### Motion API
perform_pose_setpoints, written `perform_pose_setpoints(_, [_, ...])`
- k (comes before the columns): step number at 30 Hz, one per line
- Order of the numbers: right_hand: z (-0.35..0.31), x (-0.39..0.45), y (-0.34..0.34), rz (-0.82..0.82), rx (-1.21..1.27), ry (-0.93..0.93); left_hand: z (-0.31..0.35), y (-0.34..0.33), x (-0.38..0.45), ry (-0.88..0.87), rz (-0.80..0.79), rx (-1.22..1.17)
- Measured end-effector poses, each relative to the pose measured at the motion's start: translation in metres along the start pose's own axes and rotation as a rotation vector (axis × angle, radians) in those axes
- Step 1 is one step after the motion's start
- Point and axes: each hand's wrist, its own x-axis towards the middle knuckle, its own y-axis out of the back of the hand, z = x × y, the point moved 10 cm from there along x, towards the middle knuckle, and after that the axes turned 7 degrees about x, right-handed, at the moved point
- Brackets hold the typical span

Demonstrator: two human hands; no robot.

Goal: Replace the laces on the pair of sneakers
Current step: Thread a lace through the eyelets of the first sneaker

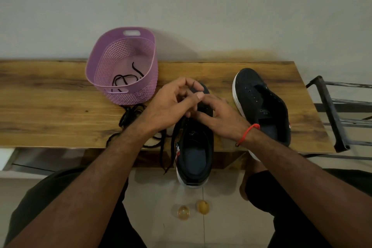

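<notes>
Your forearms reach forward from your lap to the near sneaker point(193, 147), whose long axis runs away from you, heel overhanging the table point(50, 94) edge. Your left hand point(171, 102) curls over its front eyelets, apparently pinching the black lace point(163, 155) that trails leftward; your right hand point(219, 115) presses straight fingers there. The laceless sneaker point(263, 104) lies right.

Lilac perforated basket point(128, 78), dark navy sneakers point(263, 104)
</notes>
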Motion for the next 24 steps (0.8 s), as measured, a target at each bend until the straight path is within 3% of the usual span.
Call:
perform_pose_setpoints(4, [0.02, -0.001, 0.019, 0.185, 0.487, -0.179, -0.017, 0.025, -0.001, 0.135, 0.15, 0.092])
perform_pose_setpoints(7, [0.04, -0.004, 0.034, 0.339, 0.571, -0.274, -0.022, 0.045, -0.003, 0.157, 0.259, 0.081])
perform_pose_setpoints(10, [0.041, -0.005, 0.039, 0.393, 0.608, -0.282, -0.018, 0.04, -0.002, 0.114, 0.22, 0.02])
perform_pose_setpoints(12, [0.024, -0.002, 0.039, 0.321, 0.459, -0.156, -0.01, 0.023, -0.001, 0.057, 0.102, 0.054])
perform_pose_setpoints(14, [0.001, 0.001, 0.028, 0.166, 0.112, -0.003, -0.006, 0.006, -0.001, 0.016, 0.006, 0.109])
perform_pose_setpoints(16, [-0.01, 0.0, 0.022, 0.134, -0.103, 0.085, -0.006, 0.002, -0.001, -0.002, -0.003, 0.151])
perform_pose_setpoints(17, [-0.011, -0.001, 0.025, 0.161, -0.098, 0.095, -0.008, 0.003, 0.0, 0.005, 0.015, 0.161])
perform_pose_setpoints(22, [0.025, -0.009, 0.075, 0.528, 0.433, -0.134, -0.017, 0.029, 0.001, 0.062, 0.159, 0.187])
perform_pose_setpoints(24, [0.038, -0.01, 0.083, 0.577, 0.538, -0.192, -0.017, 0.036, 0.0, 0.061, 0.203, 0.215])
